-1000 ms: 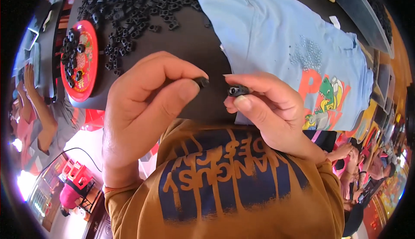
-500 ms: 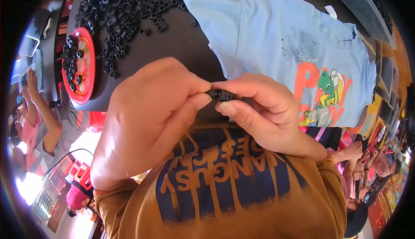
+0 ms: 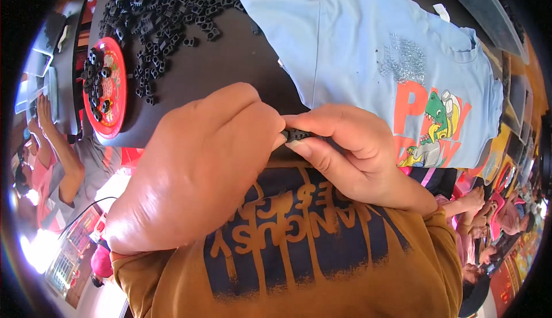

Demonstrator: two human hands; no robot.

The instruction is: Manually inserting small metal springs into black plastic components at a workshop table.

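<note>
A small black plastic part [image 3: 298,135] with holes along its side is held between my two hands, just above the table's near edge. My right hand [image 3: 353,151] pinches it between thumb and forefinger. At its left end my left hand [image 3: 201,154] is closed, the back of the hand turned up. The left fingertips are mostly hidden, and so is the end of the part they grip. Beyond the right hand lies a light blue T-shirt [image 3: 351,36] with a cartoon print, spread on the dark table [image 3: 230,59]. A patch of tiny shiny metal pieces [image 3: 402,59] rests on it.
A big heap of similar black parts [image 3: 172,13] covers the far left of the table. A red patterned plate [image 3: 118,97] at the left edge holds several more. A clear plastic bin [image 3: 489,13] stands far right. Other people [image 3: 57,140] sit at both sides.
My left hand has rolled over, its back now more upward and its fingertips hidden. The black part is more covered and slightly lower. My right hand keeps its pinch.
</note>
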